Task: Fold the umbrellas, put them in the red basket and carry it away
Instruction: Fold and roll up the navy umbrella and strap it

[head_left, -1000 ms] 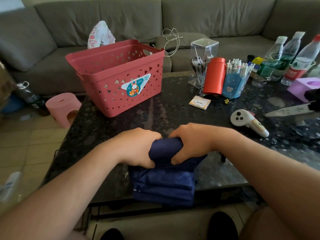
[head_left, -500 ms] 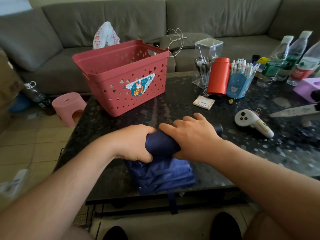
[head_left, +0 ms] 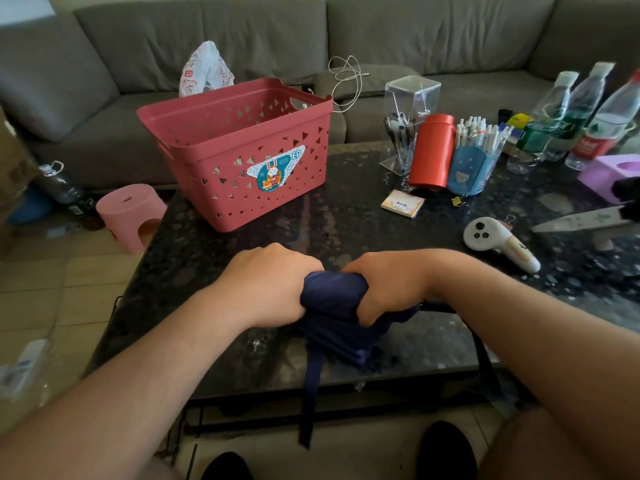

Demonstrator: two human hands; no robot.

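Navy umbrella [head_left: 334, 306] bunched at the near table [head_left: 346, 230] edge, clutched from both sides — left hand [head_left: 266, 285] and right hand [head_left: 388, 285] each curled tight round the cloth, closing strap [head_left: 310, 386] dangling loose over the edge. Folding apparently unfinished — strap yet to be wrapped. Red basket [head_left: 242, 157] at far left, seemingly empty; loading and carrying left to do.

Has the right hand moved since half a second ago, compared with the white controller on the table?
Yes. The right hand drew back toward the person, away from the white controller, and now grips the navy umbrella.
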